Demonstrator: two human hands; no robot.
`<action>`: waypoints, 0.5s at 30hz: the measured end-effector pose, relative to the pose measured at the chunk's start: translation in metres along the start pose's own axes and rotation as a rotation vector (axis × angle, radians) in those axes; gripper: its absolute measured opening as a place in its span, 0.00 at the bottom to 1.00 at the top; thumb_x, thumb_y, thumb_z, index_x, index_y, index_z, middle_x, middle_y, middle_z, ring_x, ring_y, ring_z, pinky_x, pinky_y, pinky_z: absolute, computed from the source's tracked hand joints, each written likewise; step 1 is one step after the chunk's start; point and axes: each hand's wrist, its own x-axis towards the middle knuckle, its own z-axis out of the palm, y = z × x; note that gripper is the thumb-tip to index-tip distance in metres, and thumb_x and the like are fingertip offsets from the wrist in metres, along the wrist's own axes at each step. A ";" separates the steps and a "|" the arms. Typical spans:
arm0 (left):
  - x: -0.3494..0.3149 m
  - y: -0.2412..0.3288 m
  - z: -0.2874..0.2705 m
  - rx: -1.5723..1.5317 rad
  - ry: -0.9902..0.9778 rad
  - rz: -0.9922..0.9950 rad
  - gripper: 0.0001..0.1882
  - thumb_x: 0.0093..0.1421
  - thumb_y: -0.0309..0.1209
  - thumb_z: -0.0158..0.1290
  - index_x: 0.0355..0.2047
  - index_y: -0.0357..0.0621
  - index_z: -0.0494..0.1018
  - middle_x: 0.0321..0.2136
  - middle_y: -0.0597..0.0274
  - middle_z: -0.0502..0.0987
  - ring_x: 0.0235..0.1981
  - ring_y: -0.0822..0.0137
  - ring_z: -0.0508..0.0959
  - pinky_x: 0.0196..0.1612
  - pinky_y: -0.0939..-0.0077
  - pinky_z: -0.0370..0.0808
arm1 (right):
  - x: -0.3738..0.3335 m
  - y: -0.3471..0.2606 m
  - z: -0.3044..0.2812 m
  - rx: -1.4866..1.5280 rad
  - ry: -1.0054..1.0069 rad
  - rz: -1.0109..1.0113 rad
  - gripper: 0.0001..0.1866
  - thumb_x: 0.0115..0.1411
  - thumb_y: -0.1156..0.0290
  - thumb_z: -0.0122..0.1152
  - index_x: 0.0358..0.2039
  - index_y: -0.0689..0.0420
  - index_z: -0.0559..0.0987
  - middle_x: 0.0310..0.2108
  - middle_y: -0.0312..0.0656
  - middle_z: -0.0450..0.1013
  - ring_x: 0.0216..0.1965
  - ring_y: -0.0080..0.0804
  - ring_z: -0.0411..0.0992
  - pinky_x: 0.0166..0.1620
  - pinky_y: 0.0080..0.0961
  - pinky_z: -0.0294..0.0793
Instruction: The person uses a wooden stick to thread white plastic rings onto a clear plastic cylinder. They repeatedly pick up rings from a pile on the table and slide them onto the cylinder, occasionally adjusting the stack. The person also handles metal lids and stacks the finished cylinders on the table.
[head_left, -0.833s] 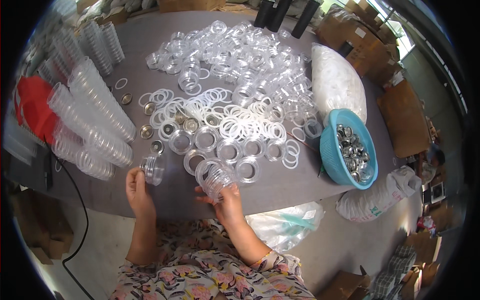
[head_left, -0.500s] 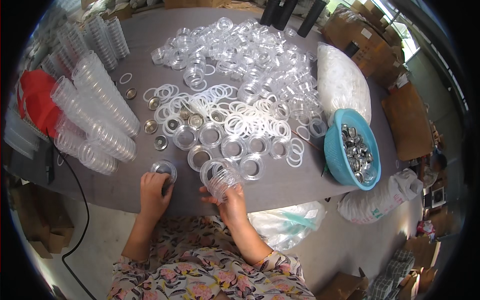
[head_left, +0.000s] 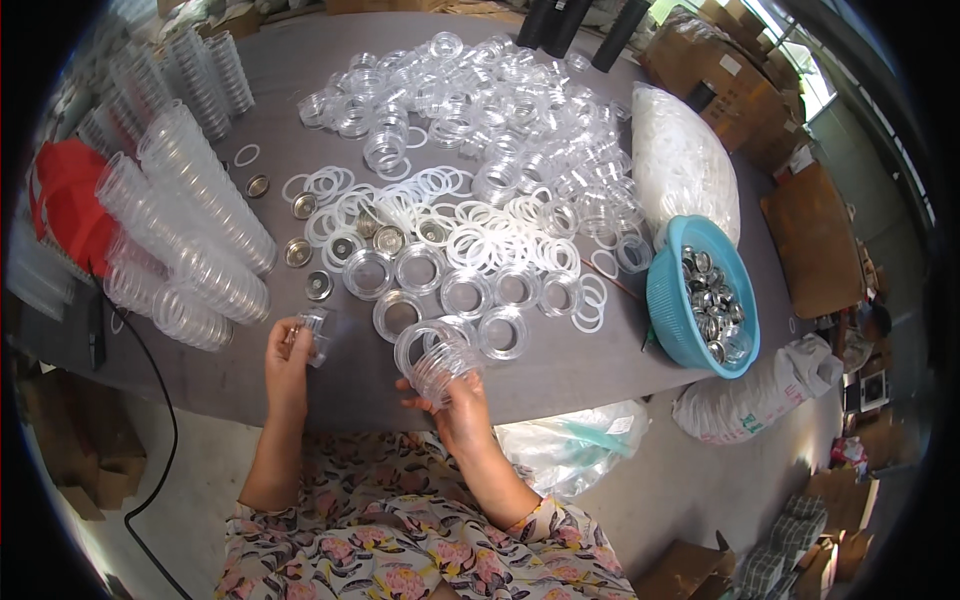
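My left hand (head_left: 289, 350) pinches a clear plastic ring-shaped piece (head_left: 318, 337) at the near left of the table, tilted on edge. My right hand (head_left: 460, 405) is wrapped round a short stack of clear plastic rings (head_left: 443, 368), held above the near table edge. Just beyond it lie several clear rings (head_left: 503, 332), flat on the cloth. Behind them spread many thin white ring gaskets (head_left: 470, 245). Small round metal caps (head_left: 319, 286) lie among and to the left of these.
A heap of clear rings (head_left: 520, 110) covers the table's back. Tall stacks of clear plastic pieces (head_left: 200, 185) stand at the left beside a red cloth (head_left: 75, 205). At the right are a blue basket (head_left: 662, 290) of metal caps and a full white bag (head_left: 685, 160).
My left hand has moved slightly left and tipped its clear piece from flat on the table up onto its edge. My right hand still holds the stack, nearly unmoved.
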 end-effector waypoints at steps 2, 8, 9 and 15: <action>0.000 0.006 0.006 0.593 0.007 0.290 0.11 0.53 0.28 0.54 0.37 0.42 0.68 0.27 0.63 0.68 0.32 0.67 0.68 0.40 0.73 0.64 | 0.000 0.003 -0.001 0.018 -0.004 0.017 0.28 0.53 0.74 0.45 0.57 0.53 0.56 0.42 0.47 0.70 0.35 0.40 0.74 0.31 0.31 0.77; 0.003 0.012 0.020 1.257 -0.152 0.724 0.18 0.42 0.24 0.57 0.37 0.42 0.69 0.37 0.58 0.71 0.43 0.54 0.68 0.50 0.62 0.59 | 0.000 -0.002 0.000 0.018 -0.025 -0.005 0.30 0.54 0.75 0.45 0.59 0.51 0.53 0.42 0.46 0.69 0.33 0.36 0.74 0.30 0.29 0.77; 0.001 0.017 0.019 1.265 -0.121 0.759 0.19 0.41 0.23 0.57 0.37 0.42 0.69 0.38 0.57 0.71 0.44 0.54 0.68 0.51 0.62 0.59 | 0.000 -0.002 0.000 0.023 -0.004 -0.014 0.30 0.55 0.76 0.44 0.60 0.50 0.53 0.44 0.45 0.68 0.34 0.35 0.74 0.28 0.28 0.77; -0.017 0.029 0.029 0.341 -0.350 0.078 0.23 0.47 0.20 0.51 0.46 0.39 0.66 0.41 0.59 0.71 0.44 0.67 0.70 0.49 0.73 0.64 | 0.005 0.019 0.001 -0.506 -0.293 -0.247 0.31 0.52 0.79 0.46 0.58 0.56 0.56 0.51 0.45 0.62 0.51 0.34 0.64 0.51 0.26 0.65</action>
